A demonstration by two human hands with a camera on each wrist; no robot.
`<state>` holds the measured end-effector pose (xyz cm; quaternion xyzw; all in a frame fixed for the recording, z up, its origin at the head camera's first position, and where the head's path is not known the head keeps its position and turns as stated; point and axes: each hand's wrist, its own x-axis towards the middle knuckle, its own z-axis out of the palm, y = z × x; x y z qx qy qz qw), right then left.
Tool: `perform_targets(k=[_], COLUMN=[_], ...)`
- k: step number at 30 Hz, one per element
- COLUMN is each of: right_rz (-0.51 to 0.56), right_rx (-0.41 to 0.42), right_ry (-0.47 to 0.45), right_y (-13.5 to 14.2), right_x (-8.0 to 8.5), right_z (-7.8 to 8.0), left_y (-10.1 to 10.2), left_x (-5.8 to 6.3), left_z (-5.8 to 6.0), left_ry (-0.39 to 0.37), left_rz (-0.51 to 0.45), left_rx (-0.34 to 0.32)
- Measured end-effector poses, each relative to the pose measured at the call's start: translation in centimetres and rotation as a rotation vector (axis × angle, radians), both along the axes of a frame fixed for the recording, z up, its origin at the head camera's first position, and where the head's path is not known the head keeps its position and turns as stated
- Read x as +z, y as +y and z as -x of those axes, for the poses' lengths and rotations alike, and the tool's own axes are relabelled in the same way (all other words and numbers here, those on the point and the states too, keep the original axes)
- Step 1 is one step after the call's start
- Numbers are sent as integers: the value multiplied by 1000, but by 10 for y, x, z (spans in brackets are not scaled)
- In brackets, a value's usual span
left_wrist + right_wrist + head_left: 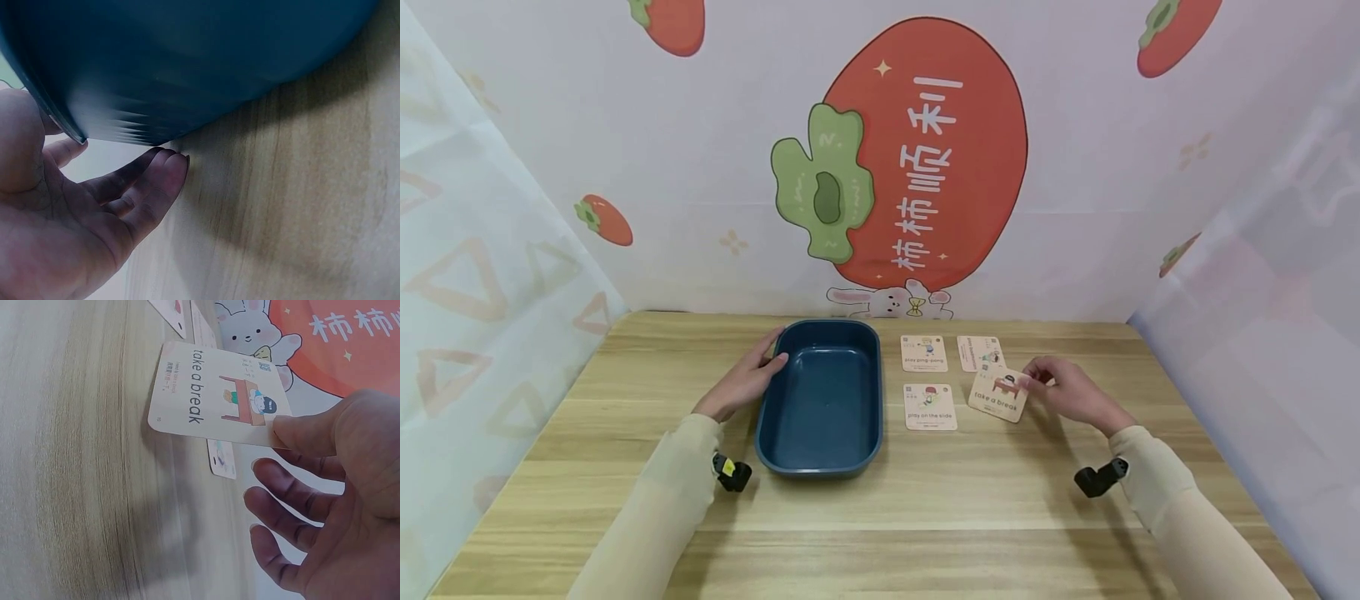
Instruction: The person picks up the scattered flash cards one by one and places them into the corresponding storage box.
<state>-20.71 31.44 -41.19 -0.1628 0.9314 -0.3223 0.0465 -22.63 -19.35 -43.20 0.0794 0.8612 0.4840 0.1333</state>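
Note:
My right hand (1071, 393) pinches a card that reads "take a break" (998, 395) by its edge, thumb on the printed face. In the right wrist view that card (215, 394) is tilted above the table, and the other fingers (284, 500) are loosely bent. Behind it, partly covered, lies the card (979, 350) with sideways print. At the left rim of a deep blue plastic tray (822, 468) my left hand (743, 382) holds on, thumb over the rim. Its fingers (147, 194) lie along the tray's outer wall in the left wrist view.
Between tray and right hand lie a "play ping-pong" card (924, 353) and a "play on the slide" card (930, 407). The wooden table (925, 533) ends at a printed cloth backdrop (700, 275), with cloth walls on both sides.

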Motion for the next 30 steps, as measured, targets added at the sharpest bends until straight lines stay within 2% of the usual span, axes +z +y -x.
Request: perform_targets(k=[10,16,30], right_rz=[59,83,158], right_rx=[-82,-119,-107], right_ry=[-54,-47,11], right_y=[-8,-18,-41], right_x=[11,20,34], right_z=[-2,-2,1], left_y=[0,0,-1], left_x=[-1,-1,-3], left_z=[1,1,2], left_ry=[4,10,10], left_rz=[5,2,2], left_rx=[4,1,1])
